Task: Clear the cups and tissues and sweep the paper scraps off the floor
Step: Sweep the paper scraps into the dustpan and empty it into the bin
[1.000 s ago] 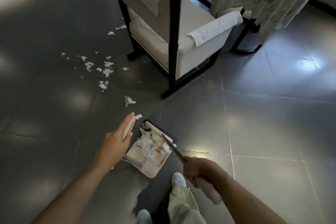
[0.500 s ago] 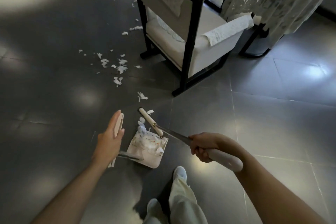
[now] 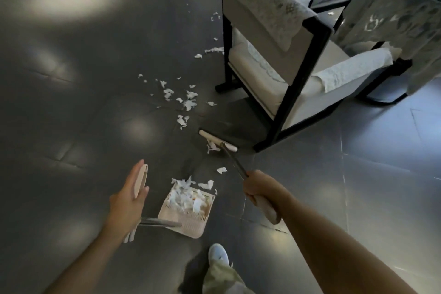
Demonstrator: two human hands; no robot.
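A broom (image 3: pixel 217 140) is gripped at its handle by the curled right hand (image 3: pixel 256 188), a dustpan (image 3: pixel 188 212) is pinched by its handle in the left hand (image 3: pixel 128 198), and paper scraps (image 3: pixel 188 102), judged feather-light and easily scattered, are strewn beside a chair (image 3: pixel 298 93)

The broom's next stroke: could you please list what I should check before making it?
1. Right hand grips broom handle: ok.
2. Left hand holds dustpan handle: ok.
3. Broom head sits behind a scrap: ok.
4. Dustpan opens toward broom head: ok.
5. Floor beyond broom head swept: not ok, scrap cluster lies there.
6. Room left in dustpan: cannot tell.
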